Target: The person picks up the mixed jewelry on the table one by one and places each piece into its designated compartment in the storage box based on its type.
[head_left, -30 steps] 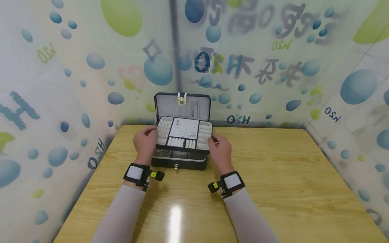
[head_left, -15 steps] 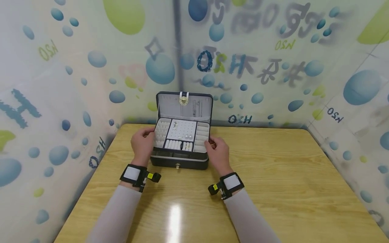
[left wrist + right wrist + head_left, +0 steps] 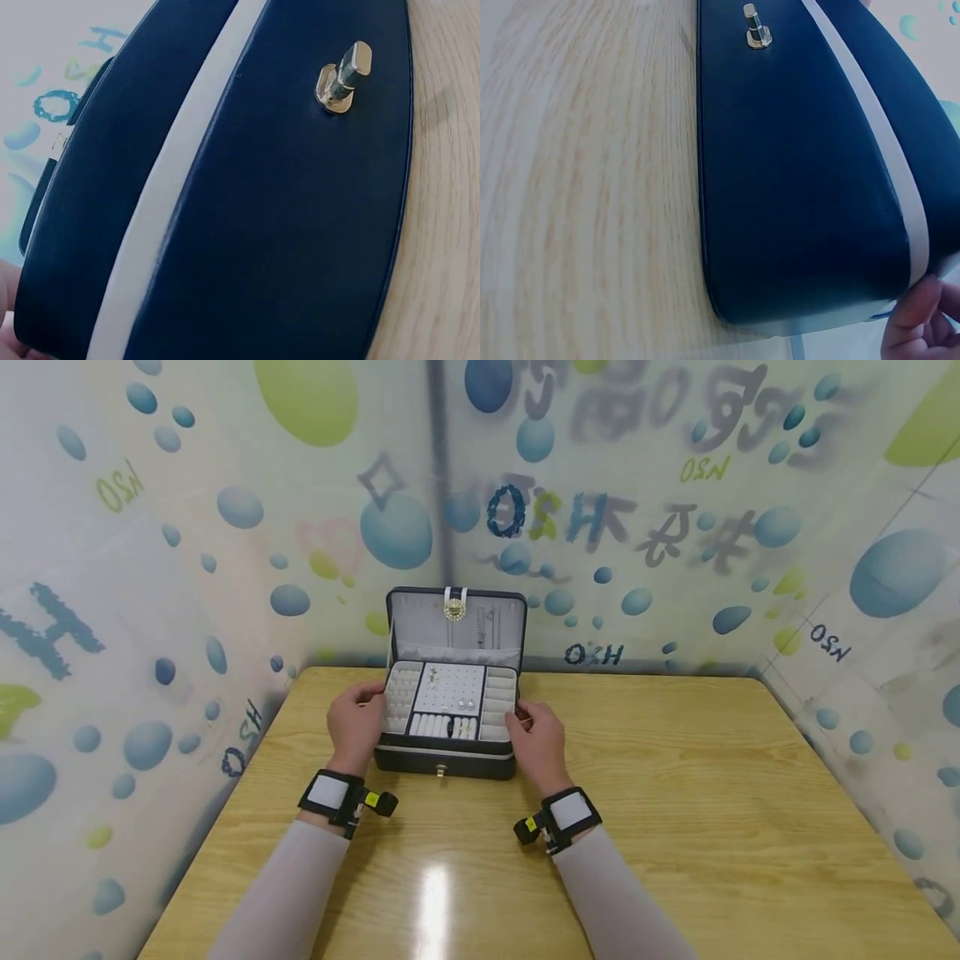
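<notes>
A dark navy jewelry box stands on the table with its lid raised. Over its lower part lies a jewelry tray with pale compartments, a dotted earring panel and ring rolls. My left hand holds the tray's left end, and my right hand holds its right end, thumbs toward the front. Up close in the left wrist view, a white inner rim shows between tray and box. Fingers of the right hand grip the tray's corner in the right wrist view. Most left fingers are hidden.
A gold turn clasp sticks out of the box front. The lid carries a jeweled strap buckle and hanging necklaces. The wooden table ends against a patterned wall close behind the box.
The tray has come down onto the lower box and leveled out, covering the compartments seen beneath it before. Both hands keep hold of its ends and moved down slightly with it.
</notes>
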Demonstrator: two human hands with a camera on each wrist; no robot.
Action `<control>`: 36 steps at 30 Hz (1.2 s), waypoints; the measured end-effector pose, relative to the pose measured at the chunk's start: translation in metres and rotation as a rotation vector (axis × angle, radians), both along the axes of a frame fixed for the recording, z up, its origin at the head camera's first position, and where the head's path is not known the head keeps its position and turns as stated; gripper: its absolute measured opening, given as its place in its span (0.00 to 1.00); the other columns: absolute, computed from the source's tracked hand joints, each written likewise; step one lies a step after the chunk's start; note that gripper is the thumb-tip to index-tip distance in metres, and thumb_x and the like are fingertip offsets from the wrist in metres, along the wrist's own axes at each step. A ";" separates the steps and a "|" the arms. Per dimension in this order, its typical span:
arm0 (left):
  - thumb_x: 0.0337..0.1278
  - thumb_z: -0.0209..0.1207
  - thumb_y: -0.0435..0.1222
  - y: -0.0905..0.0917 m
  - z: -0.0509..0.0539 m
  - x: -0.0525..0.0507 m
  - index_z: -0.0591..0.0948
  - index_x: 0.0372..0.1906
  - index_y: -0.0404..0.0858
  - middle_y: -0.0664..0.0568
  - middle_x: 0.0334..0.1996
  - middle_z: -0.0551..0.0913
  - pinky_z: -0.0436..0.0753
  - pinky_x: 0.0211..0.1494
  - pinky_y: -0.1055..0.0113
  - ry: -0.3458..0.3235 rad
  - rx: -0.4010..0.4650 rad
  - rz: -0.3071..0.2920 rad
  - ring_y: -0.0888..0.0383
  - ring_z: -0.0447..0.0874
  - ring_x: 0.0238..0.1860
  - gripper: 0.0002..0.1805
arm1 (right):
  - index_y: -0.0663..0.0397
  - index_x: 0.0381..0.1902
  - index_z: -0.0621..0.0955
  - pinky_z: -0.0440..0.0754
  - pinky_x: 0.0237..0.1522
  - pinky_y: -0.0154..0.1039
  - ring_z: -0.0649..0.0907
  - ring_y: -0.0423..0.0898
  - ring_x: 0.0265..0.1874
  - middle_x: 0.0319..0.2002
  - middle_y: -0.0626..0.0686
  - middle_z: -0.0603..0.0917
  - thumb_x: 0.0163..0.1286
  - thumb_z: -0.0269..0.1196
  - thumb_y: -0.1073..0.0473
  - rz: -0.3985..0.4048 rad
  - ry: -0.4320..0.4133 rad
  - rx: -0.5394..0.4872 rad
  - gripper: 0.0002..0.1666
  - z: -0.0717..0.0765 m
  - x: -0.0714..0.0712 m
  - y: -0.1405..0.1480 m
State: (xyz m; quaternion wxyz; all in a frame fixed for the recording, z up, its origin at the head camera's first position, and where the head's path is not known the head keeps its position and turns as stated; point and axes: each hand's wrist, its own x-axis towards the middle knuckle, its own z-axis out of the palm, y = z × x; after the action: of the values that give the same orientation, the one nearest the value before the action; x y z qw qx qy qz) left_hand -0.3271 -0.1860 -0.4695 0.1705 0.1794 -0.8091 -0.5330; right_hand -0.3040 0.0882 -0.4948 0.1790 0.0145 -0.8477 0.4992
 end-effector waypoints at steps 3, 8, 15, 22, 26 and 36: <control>0.72 0.60 0.41 -0.001 -0.003 -0.001 0.89 0.57 0.41 0.44 0.51 0.89 0.77 0.47 0.61 -0.003 0.006 0.004 0.48 0.82 0.54 0.16 | 0.64 0.55 0.87 0.80 0.43 0.43 0.82 0.52 0.40 0.42 0.59 0.85 0.76 0.66 0.57 0.004 -0.002 -0.003 0.18 0.000 0.001 -0.001; 0.73 0.60 0.40 -0.003 -0.007 -0.002 0.89 0.58 0.40 0.42 0.53 0.89 0.78 0.51 0.61 0.002 0.011 0.001 0.47 0.83 0.55 0.17 | 0.64 0.55 0.87 0.80 0.44 0.45 0.82 0.53 0.39 0.40 0.60 0.85 0.74 0.67 0.57 -0.008 -0.005 -0.010 0.18 0.003 0.003 -0.004; 0.74 0.59 0.41 -0.002 -0.008 -0.003 0.89 0.58 0.40 0.43 0.56 0.88 0.80 0.56 0.57 -0.012 0.034 -0.002 0.47 0.83 0.57 0.17 | 0.63 0.53 0.88 0.81 0.44 0.44 0.83 0.53 0.39 0.40 0.59 0.85 0.72 0.68 0.58 -0.035 -0.029 -0.025 0.17 0.001 0.002 -0.005; 0.75 0.59 0.40 0.000 -0.008 -0.002 0.89 0.59 0.41 0.43 0.58 0.88 0.80 0.60 0.53 -0.031 0.064 -0.015 0.46 0.82 0.59 0.17 | 0.63 0.52 0.88 0.79 0.43 0.43 0.82 0.53 0.38 0.39 0.59 0.85 0.71 0.68 0.58 -0.043 -0.029 -0.042 0.17 -0.002 0.001 -0.004; 0.76 0.58 0.40 0.000 -0.007 -0.001 0.89 0.59 0.40 0.43 0.59 0.87 0.80 0.60 0.54 -0.032 0.072 -0.016 0.46 0.82 0.59 0.17 | 0.63 0.52 0.88 0.80 0.43 0.43 0.82 0.53 0.38 0.39 0.59 0.84 0.71 0.68 0.59 -0.045 -0.032 -0.043 0.17 -0.002 0.002 -0.004; 0.75 0.58 0.40 -0.001 -0.010 -0.003 0.89 0.60 0.41 0.43 0.60 0.87 0.81 0.61 0.52 -0.036 0.046 -0.019 0.46 0.82 0.61 0.17 | 0.63 0.53 0.88 0.82 0.45 0.44 0.83 0.53 0.40 0.40 0.59 0.85 0.71 0.68 0.58 -0.050 -0.059 -0.047 0.17 -0.002 0.002 -0.005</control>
State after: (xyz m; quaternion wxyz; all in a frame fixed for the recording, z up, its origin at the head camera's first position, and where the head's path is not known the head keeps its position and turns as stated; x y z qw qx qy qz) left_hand -0.3298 -0.1874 -0.4792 0.1469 0.1853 -0.8011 -0.5499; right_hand -0.3025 0.0836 -0.4970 0.1666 -0.0255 -0.8406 0.5147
